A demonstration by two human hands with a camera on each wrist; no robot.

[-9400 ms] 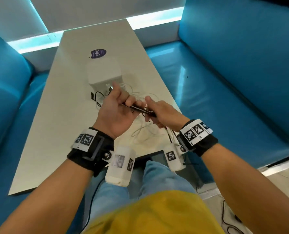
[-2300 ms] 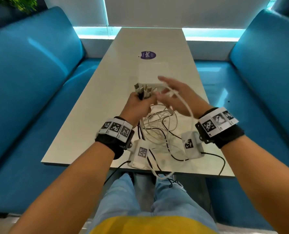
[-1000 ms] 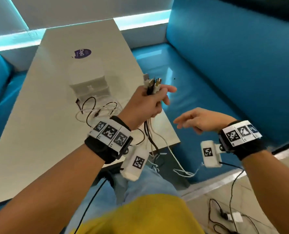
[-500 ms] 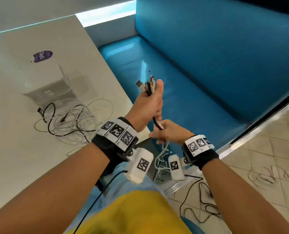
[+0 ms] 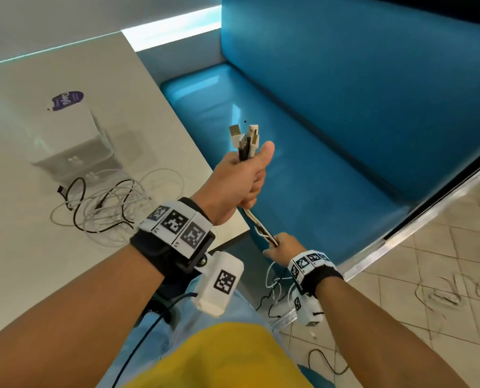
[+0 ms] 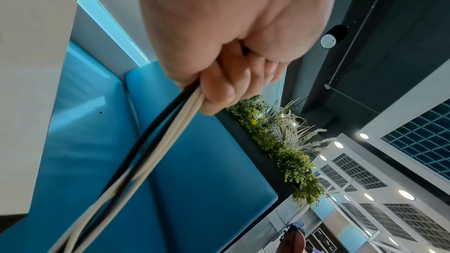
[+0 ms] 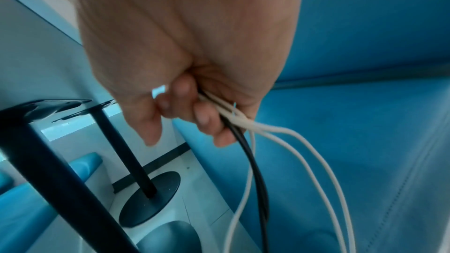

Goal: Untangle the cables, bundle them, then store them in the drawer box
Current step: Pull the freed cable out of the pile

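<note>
— What has changed in half a second?
— The right hand (image 5: 282, 246) has slid lower along the cables (image 5: 258, 225), fingers curled round them.
— And the left hand (image 5: 239, 183)?
— It still fists the plug ends (above the bench), beside the table (image 5: 23, 275).

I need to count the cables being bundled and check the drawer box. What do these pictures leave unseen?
- Cable count: the left hand and right hand wrap the held cables; the wrist views show only a few strands.
- Free ends: hidden below the right wrist in the head view, cut off in the right wrist view.
- Drawer box: washed out, contents not visible.
</note>
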